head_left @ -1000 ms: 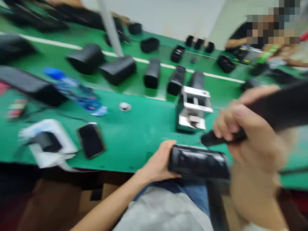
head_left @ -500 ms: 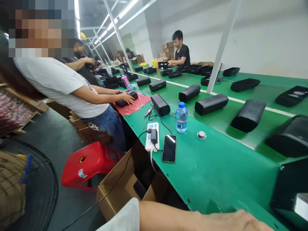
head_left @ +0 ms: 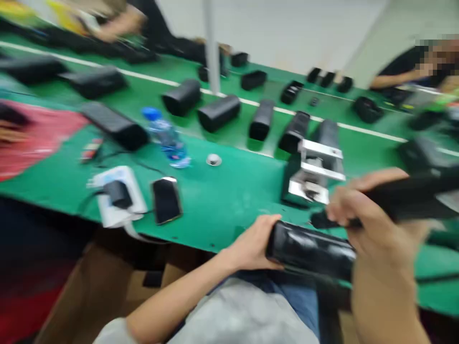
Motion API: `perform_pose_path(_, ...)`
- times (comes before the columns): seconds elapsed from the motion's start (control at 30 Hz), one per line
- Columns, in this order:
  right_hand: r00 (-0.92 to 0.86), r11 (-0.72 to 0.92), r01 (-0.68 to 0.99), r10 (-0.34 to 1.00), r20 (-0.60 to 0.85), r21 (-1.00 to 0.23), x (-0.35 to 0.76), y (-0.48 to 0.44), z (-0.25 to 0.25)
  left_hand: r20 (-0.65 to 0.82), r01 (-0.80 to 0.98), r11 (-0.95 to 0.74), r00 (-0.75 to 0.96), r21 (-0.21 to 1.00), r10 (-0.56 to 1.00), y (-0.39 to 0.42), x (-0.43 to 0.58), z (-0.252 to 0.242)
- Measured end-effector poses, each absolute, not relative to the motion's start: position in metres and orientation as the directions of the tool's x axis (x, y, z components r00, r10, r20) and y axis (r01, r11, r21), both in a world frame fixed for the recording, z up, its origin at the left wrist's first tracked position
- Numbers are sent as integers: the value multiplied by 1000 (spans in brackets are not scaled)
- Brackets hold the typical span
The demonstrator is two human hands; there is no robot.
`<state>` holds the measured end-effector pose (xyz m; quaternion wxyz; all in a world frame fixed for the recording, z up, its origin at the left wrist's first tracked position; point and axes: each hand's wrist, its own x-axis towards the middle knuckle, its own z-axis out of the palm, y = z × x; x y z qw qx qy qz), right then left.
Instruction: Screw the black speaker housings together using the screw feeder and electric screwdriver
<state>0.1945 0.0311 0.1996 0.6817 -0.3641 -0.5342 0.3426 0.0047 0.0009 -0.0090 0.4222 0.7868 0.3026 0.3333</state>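
My left hand [head_left: 256,243] grips the left end of a glossy black speaker housing [head_left: 308,249], which lies on its side at the table's near edge. Above its right end, my right hand [head_left: 373,215] is wrapped round a black electric screwdriver [head_left: 412,196], blurred by motion. The tool's narrow tip points left, over the table. Part of the housing's right end is hidden behind my right wrist. Just beyond both hands stands a black box with a silver metal front [head_left: 315,188].
A phone [head_left: 167,200], a white power strip [head_left: 120,196], a water bottle [head_left: 167,138] and a small round silver part [head_left: 214,159] lie to the left. Several black speakers [head_left: 218,113] line the green table [head_left: 229,191]. A metal post [head_left: 212,57] rises behind. Other people work around.
The view has swung right and down. The speaker housing, my left hand on it and my right hand with the screwdriver are now visible; earlier, only one forearm and part of a hand showed.
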Motion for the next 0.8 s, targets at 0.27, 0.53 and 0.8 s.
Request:
perform_pose_path(0.27,438,725,233,516,736,-648,222,63,241,211,263,-469,640,843,739,1,-4,0)
perform_pose_path(0.53,359,573,403,618,699,-714,230,100,220,220,268,-470,623,841,751,2,-4,1)
perform_pose_path(0.8,357,550,386,651,670,-741,230,94,223,225,276,-487,631,829,742,2,-5,4)
